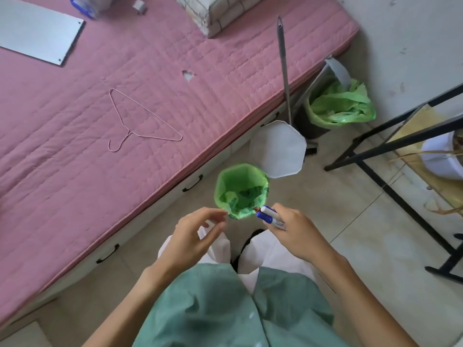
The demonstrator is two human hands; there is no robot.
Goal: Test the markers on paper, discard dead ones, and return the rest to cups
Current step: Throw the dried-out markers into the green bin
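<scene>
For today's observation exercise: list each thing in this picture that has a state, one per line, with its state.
Small bin: lid open, green bag inside.
Lid: swung up, off the rim.
Markers: capped, gripped in the right hand beside the bin rim.
Left hand: loosely curled, holding nothing.
Far bin: open, green bag bunched at the top.
Hanger: lying flat on the mattress.

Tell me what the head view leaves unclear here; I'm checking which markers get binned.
- Markers: the right hand covers their barrels, so the count and label print are unreadable.
- Small bin: the crumpled green liner hides whatever lies inside.
- Left hand: too small to tell whether its fingertips pinch anything.
- Far bin: its bag hides the contents.
- Paper and cups: outside the frame.
</scene>
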